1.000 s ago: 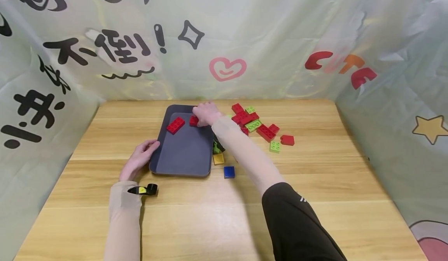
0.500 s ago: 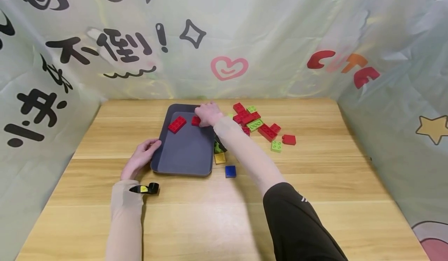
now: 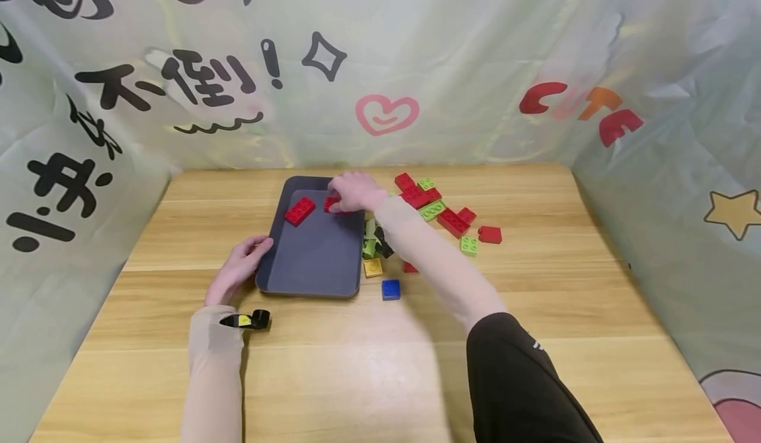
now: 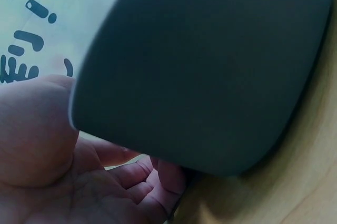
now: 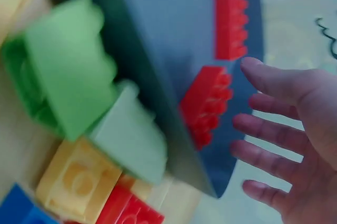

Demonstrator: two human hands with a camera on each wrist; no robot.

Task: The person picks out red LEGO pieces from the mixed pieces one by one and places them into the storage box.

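Observation:
A grey tray (image 3: 315,258) lies on the wooden table with two red toy bricks in it. One red brick (image 3: 300,212) sits near the tray's left side; the other red brick (image 5: 206,105) is toward its far right corner. My left hand (image 3: 240,265) grips the tray's left edge, thumb at the rim and several fingers curled by the wall in the left wrist view. Over the far right corner, my right hand (image 3: 357,192) has its fingers spread and extended, apart from the bricks in the right wrist view. It partly covers the second brick in the head view.
Light green bricks (image 5: 71,66), a yellow brick (image 3: 372,268) and a blue brick (image 3: 390,290) lie along the tray's right side. Farther right is a loose heap of red bricks (image 3: 416,196) and green ones. A printed curtain (image 3: 464,113) hangs behind the table.
My right hand has let go of the second red brick, its fingers loosening. The right forearm has shifted slightly right, showing more of the green bricks beside the tray. My left hand stays put.

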